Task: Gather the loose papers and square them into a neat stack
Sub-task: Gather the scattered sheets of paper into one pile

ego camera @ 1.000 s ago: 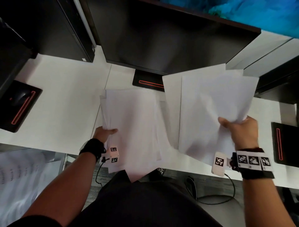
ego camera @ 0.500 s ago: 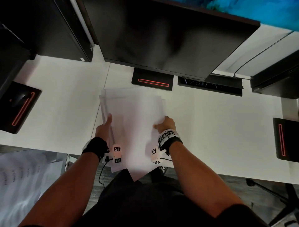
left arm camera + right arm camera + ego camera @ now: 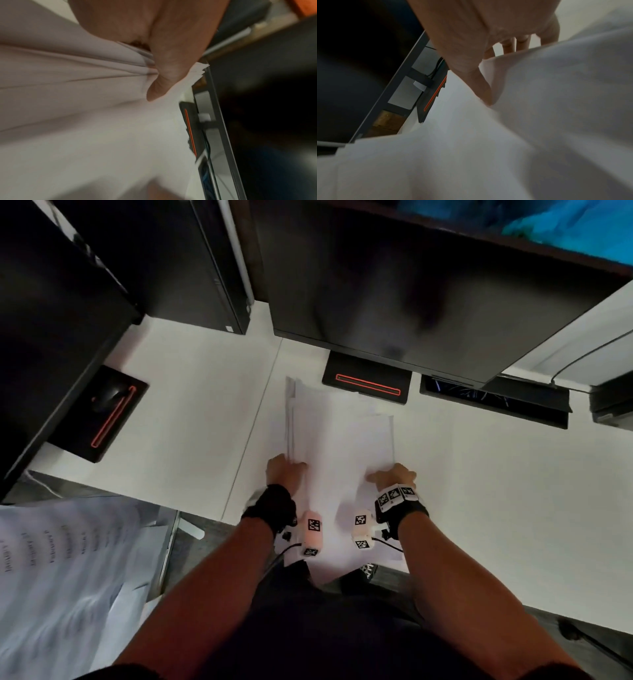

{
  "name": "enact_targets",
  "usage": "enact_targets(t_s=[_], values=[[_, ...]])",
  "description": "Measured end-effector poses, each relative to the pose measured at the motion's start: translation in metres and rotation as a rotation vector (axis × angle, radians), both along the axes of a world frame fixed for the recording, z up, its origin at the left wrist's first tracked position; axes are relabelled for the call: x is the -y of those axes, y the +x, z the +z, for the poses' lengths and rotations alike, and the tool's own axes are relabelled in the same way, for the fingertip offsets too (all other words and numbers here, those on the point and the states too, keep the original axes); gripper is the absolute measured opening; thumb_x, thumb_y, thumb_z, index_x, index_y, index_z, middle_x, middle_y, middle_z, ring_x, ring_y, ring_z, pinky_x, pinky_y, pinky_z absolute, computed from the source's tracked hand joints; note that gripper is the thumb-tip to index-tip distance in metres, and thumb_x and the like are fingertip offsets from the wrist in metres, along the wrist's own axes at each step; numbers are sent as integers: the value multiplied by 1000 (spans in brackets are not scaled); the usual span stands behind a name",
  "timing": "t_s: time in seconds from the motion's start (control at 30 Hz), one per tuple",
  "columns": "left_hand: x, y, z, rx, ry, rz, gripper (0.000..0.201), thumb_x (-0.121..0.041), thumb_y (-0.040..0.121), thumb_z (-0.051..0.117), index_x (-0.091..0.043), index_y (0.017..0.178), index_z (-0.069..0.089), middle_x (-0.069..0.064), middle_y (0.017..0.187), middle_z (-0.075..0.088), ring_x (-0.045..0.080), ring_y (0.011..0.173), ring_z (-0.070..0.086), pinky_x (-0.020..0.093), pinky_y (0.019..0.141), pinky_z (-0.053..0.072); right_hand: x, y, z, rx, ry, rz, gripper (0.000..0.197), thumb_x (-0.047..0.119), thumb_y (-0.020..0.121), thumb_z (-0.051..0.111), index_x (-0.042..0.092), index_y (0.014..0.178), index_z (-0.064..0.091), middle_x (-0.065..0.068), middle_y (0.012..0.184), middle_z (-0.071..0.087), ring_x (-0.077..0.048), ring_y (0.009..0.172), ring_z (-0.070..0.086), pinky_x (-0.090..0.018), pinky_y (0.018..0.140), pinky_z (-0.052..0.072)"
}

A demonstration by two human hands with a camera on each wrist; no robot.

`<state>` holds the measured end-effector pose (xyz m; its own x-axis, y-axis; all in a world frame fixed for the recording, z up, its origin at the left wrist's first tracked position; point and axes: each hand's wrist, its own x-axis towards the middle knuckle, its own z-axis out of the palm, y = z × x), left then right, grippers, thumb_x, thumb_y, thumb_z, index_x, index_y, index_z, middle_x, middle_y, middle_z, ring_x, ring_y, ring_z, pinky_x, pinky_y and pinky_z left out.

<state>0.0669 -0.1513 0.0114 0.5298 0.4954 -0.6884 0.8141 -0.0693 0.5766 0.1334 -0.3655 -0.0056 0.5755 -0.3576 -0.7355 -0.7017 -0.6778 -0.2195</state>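
A stack of white papers is held over the white desk, its near end hanging past the desk's front edge. My left hand grips the stack's left edge, thumb on top; the left wrist view shows the thumb pressed on fanned sheet edges. My right hand grips the right edge, thumb on the top sheet and fingers curled below. The far ends of the sheets are uneven, with stepped corners.
A dark monitor rises just behind the papers, its black base with a red line touching their far end. A mouse on a black pad lies at left. Printed sheets sit below the desk edge at left.
My right hand brought its sheets leftward onto the left hand's pile, merging them. Both hands now hold one narrower stack by its sides, nearer to me than before.
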Motion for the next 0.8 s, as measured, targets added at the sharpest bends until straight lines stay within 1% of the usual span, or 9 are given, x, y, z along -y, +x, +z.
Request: enact_targets(t_s=[0.07,0.17,0.23,0.37,0.47,0.57,0.63,0.7,0.8], values=[[16,1,3,-38,84,-128,52,-22,89,72,7,128,55,22,136,57,39,124,57,39,98,50,2,2,-3,13,22,-3,71,34,79,82,7,136,50,-17,138,40,-41,125,52,-47,104,46],[28,-3,3,-63,128,-186,49,-17,90,67,7,130,50,25,139,54,42,125,56,43,98,48,1,2,0,52,62,48,78,27,83,78,3,146,39,-20,148,41,-39,131,49,-42,100,44],[29,-3,3,-73,134,-173,46,-13,91,63,7,130,49,25,139,54,42,125,56,44,98,48,2,-1,3,40,93,64,79,26,82,79,4,147,39,-19,149,44,-36,133,49,-41,104,45],[18,2,3,-125,101,-81,45,-15,90,64,3,129,51,21,141,46,41,119,57,44,98,51,4,-14,22,34,5,441,77,25,81,77,29,149,42,-8,154,30,-26,147,36,-29,121,31],[9,8,4,-224,64,-3,55,-27,91,68,-2,137,52,19,145,38,40,125,51,45,107,45,-4,-15,38,58,64,511,71,26,89,69,33,153,37,-3,156,31,-23,150,31,-24,121,27],[5,15,2,-230,-20,72,69,-34,86,73,-2,142,50,21,144,45,40,132,46,44,112,41,-2,-21,30,11,66,417,65,24,85,72,27,145,48,-1,151,37,-22,145,37,-24,120,29],[0,18,-9,-221,-29,81,76,-42,68,77,-2,131,61,17,134,61,38,127,54,47,110,44,-3,-13,16,-18,116,244,66,22,72,81,14,134,60,-5,141,55,-25,134,53,-31,115,41],[-8,17,-32,-212,-2,68,81,-45,52,72,-5,122,69,14,127,69,38,119,61,52,109,44,-3,-3,0,34,180,42,65,22,60,85,5,120,68,-13,122,71,-31,116,67,-38,101,54],[-12,13,-28,-189,42,69,66,-39,62,77,-8,119,69,13,124,68,37,119,59,50,106,46,-2,0,2,41,221,-16,37,11,74,82,7,108,69,-11,103,72,-28,91,68,-30,80,53]])
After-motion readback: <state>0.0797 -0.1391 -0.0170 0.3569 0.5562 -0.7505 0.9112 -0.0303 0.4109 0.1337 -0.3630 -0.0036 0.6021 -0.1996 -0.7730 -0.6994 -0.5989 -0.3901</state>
